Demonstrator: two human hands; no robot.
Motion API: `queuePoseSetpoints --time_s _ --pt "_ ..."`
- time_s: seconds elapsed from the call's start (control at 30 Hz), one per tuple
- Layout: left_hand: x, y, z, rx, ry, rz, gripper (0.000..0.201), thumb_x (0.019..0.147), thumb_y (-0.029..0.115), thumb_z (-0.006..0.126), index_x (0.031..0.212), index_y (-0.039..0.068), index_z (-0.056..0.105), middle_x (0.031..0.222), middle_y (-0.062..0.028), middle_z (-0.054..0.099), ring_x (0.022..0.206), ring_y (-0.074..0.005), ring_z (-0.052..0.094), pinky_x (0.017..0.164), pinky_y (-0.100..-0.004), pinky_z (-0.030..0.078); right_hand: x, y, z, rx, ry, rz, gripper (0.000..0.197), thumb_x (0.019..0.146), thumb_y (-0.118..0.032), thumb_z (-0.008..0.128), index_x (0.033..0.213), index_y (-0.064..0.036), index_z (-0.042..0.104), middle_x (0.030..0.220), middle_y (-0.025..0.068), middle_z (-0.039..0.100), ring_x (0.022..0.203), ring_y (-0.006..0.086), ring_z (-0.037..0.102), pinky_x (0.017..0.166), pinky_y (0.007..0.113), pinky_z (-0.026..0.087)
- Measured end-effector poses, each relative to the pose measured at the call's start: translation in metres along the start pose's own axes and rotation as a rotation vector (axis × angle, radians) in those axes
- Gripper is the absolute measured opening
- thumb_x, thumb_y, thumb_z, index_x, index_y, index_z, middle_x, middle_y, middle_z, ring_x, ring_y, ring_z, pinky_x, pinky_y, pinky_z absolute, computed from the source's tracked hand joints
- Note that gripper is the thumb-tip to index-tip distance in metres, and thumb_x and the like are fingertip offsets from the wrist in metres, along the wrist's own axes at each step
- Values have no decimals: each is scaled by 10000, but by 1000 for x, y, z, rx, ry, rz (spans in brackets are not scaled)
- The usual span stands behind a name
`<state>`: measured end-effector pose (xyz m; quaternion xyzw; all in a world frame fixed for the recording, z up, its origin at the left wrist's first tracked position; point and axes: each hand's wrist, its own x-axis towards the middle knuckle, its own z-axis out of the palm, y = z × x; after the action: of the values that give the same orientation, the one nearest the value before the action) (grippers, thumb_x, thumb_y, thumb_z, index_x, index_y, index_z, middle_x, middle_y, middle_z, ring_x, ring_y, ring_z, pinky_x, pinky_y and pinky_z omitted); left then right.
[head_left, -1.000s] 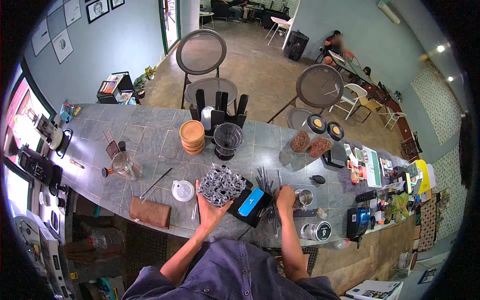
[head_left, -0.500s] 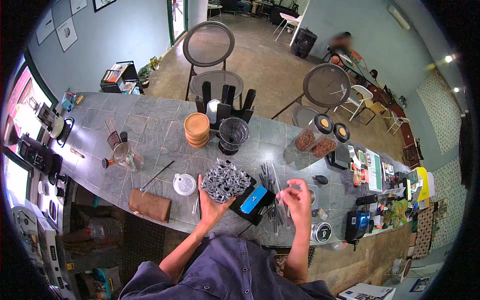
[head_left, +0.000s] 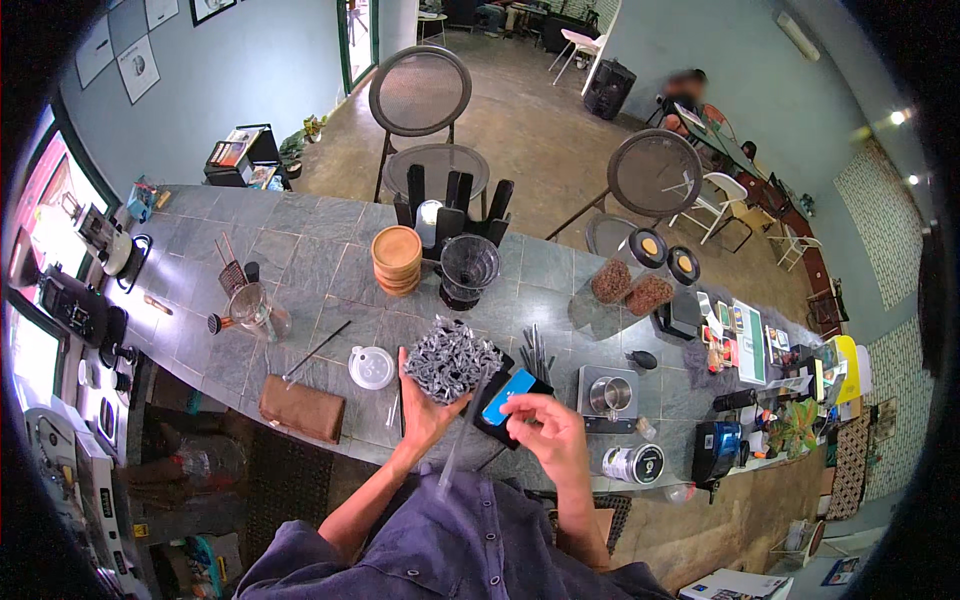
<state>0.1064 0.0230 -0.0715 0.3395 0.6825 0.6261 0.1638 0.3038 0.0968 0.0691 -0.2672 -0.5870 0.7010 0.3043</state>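
My left hand (head_left: 432,418) is curled round a dense bunch of dark straws in crinkled clear wrappers (head_left: 452,360), held upright over the counter's near edge. To its right my right hand (head_left: 548,432) is closed in a pinch. A thin translucent strip (head_left: 458,445), blurred, slants down past the bunch beside those fingertips; the exact contact is unclear. A blue rectangular piece (head_left: 509,398) rests on a black holder between my hands, partly covered by my right fingers. Several loose dark straws (head_left: 537,350) lie just beyond it, their near ends hidden.
Left on the tiled counter are a clear lid (head_left: 372,368), a brown cloth (head_left: 302,408) and a glass jug (head_left: 262,312). Wooden coasters (head_left: 397,255) and a dark dripper (head_left: 469,268) stand ahead. Rightward are a scale with a metal cup (head_left: 609,396), a labelled jar (head_left: 633,463) and bean jars (head_left: 612,280).
My right hand has moved left and nearer me, from above the loose straws to the blue piece, the translucent strip moving left too. The scale and metal cup are now uncovered. My left hand stays put.
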Motion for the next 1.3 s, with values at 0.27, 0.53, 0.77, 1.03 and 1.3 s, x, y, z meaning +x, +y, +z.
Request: queuePoseSetpoints --time_s 0.27,0.53,0.77,1.03,1.3 --pt "-2 -7 1 79 4 -29 1469 642 201 1024 1657 -67 -3 1487 -274 489 1373 -369 539 1203 -435 410 -14 110 35 321 -84 488 421 1064 -104 671 1431 16 501 1302 176 674 1204 269 697 969 395 626" --pt "-2 1 0 107 19 24 1470 642 172 1017 1659 -70 -17 1457 -246 548 1355 -358 570 1208 -437 405 -7 120 39 -676 -368 155 255 929 -179 780 1084 12 712 901 126 774 807 247 751 727 400 579" --pt "-1 2 6 38 23 -5 1468 636 147 1014 1660 -63 -16 1442 -251 557 1335 -361 585 1205 -434 407 -5 153 50 -867 -686 224 380 901 -244 722 1211 -25 741 1087 264 748 1008 459 713 871 558 559" --pt "-4 -4 8 -33 31 -35 1456 643 144 1011 1658 -61 -13 1423 -248 590 1318 -367 606 1179 -441 441 -30 39 42 -508 -71 128 226 1034 -106 688 1199 41 735 1024 158 807 882 194 796 782 313 613" --pt "-3 -6 6 162 18 27 1441 641 204 1021 1643 -98 31 1531 -271 445 1426 -378 491 1235 -434 364 -12 21 23 -50 400 -293 268 1045 43 632 1291 51 525 1177 247 751 1001 230 761 843 331 619"
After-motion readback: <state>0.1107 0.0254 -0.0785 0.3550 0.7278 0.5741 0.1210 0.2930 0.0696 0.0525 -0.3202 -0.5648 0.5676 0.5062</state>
